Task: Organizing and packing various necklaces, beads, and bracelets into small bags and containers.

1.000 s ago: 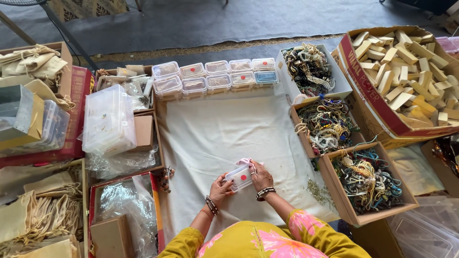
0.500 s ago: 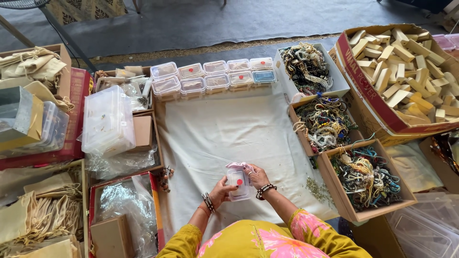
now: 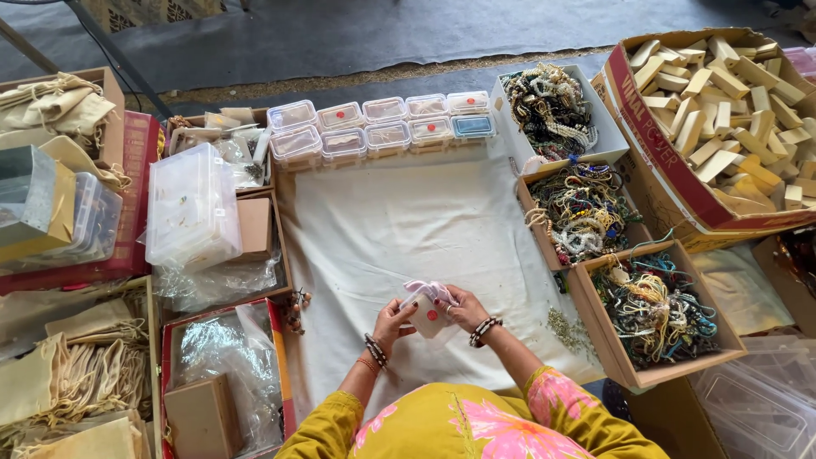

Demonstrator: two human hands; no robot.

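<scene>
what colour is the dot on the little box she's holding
Red: a round red dot on the small clear box, held in both hands, seen in the head view.

Boxes of beaded jewellery (image 3: 654, 308), wooden blocks (image 3: 731, 93)

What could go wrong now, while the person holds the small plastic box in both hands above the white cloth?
1. The small box is held in the air between the left hand and right hand; if the grip slips, it may fall on the white cloth and spill.
2. Loose small bits lie on the cloth beside the right forearm; a sleeve might scatter them.
</scene>
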